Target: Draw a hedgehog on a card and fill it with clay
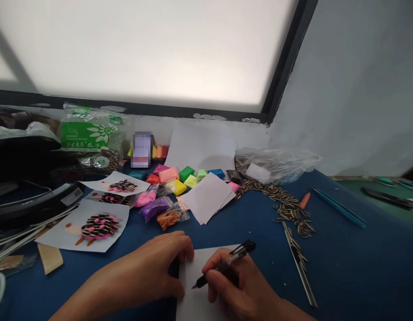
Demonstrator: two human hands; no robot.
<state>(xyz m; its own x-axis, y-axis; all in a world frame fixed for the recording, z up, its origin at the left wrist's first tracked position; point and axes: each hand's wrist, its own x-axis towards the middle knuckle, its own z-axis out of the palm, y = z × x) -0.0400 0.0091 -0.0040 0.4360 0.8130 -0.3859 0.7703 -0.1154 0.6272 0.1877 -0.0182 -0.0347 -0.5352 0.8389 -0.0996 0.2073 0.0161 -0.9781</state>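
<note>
In front of me lies a white sheet of paper (201,307) on the blue tabletop. My right hand (238,285) is closed round a black-and-clear pen (222,266), held at a slant with its tip over the sheet, close to its left side; whether the tip touches the paper I cannot tell. My left hand (159,267) rests at the sheet's left edge, its thumb and curled fingers apart, gripping nothing. No drawn lines are visible on the part of the sheet that shows.
Picture cards (69,232) with seed-and-clay animals lie left. Colourful clay packs (156,208) and blank white cards (206,196) lie beyond my hands. Sunflower seeds (286,200) spill from a clear bag (276,162) at right, near tweezers (300,265) and a blue pen-like tool (340,207).
</note>
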